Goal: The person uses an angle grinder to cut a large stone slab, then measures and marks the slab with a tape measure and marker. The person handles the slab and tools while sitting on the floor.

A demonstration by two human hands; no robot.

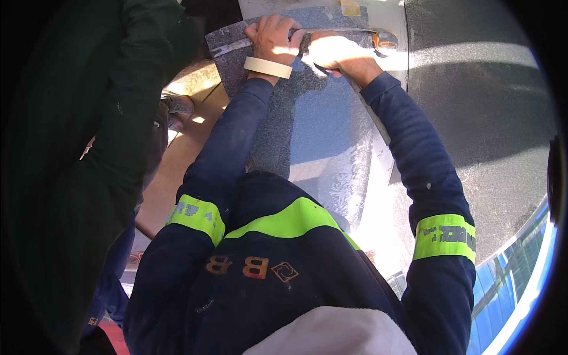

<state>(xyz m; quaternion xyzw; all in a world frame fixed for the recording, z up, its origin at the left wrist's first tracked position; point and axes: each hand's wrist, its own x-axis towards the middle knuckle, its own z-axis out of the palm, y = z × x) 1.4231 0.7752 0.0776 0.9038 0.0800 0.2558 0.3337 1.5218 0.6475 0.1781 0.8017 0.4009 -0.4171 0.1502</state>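
Note:
My left hand (pixel 273 40) rests over a grey speckled sheet (pixel 269 127), its fingers bent and its thumb beside a small dark thing (pixel 305 43). Close to its right, my right hand (pixel 337 52) is closed, knuckles up, against the same dark thing. What either hand grips is mostly hidden. A cream roll of tape (pixel 267 67) hangs around my left wrist like a bracelet. Just beyond the right hand lies an orange and dark object (pixel 384 41) with a rounded end, too small to name. A pale band (pixel 232 47) crosses the sheet near its far edge.
Another person's dark sleeve (pixel 118 118) fills the left side, with a shoe (pixel 177 111) on the brown floor (pixel 171 160). A large dark grey panel (pixel 473 118) stretches along the right. A yellowish tape piece (pixel 350 7) sticks at the sheet's far edge. Sunlight and shadow streak the surfaces.

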